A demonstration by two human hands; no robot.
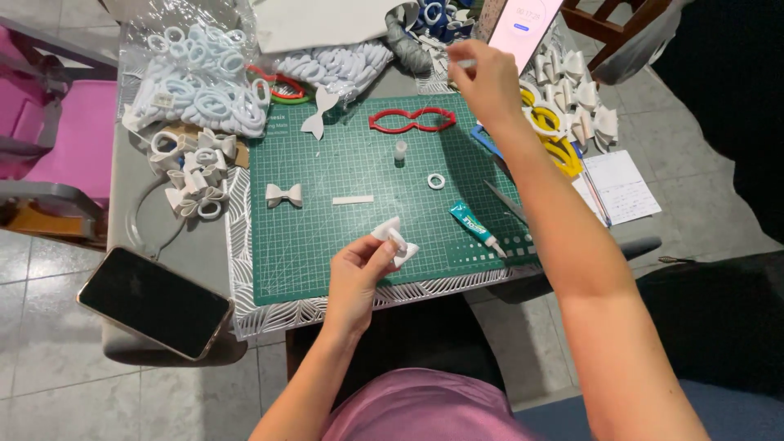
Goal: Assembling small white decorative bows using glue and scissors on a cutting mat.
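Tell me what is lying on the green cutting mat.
On the green cutting mat: a white bow, white strip, small ring, glue tube, red bow outline. The right arm hides its right edge.

Mat lies mid-table. On it: bow at left, strip just right of it, ring further right, glue tube near right, cutter at far edge. Phone on near-left corner, off the mat. Loop pile far left. Notepad right of the mat. Left hand holds folded piece over the mat's near edge; right hand far right.
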